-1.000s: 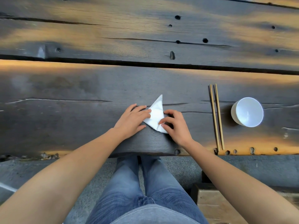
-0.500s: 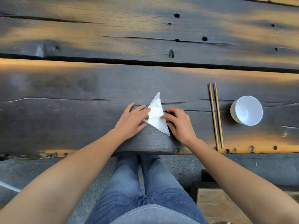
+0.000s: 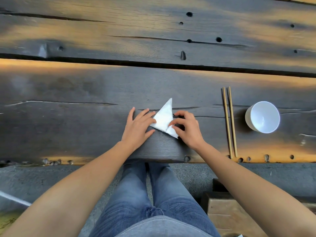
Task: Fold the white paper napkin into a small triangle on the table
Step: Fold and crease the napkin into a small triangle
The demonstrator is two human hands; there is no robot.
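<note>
White paper napkin (image 3: 163, 118) lies on the table (image 3: 68, 127) as a triangle, well left of the chopsticks (image 3: 230, 122), apex pointing away from the near table edge. Left hand (image 3: 139, 128) lies flat, fingers spread, pinning the left corner. Right hand (image 3: 187, 129) has fingertips curled together on the lower right corner, which looks slightly lifted. Judgement: next fold in progress. Keep the left corner anchored, align edges before pressing, then run a fingertip along the crease

Table (image 3: 85, 130): dark weathered wood, cracked, matt. Napkin (image 3: 163, 118): soft white paper. Bowl (image 3: 262, 117): glossy, probably ceramic. Chopsticks (image 3: 230, 122): pale wood.
</note>
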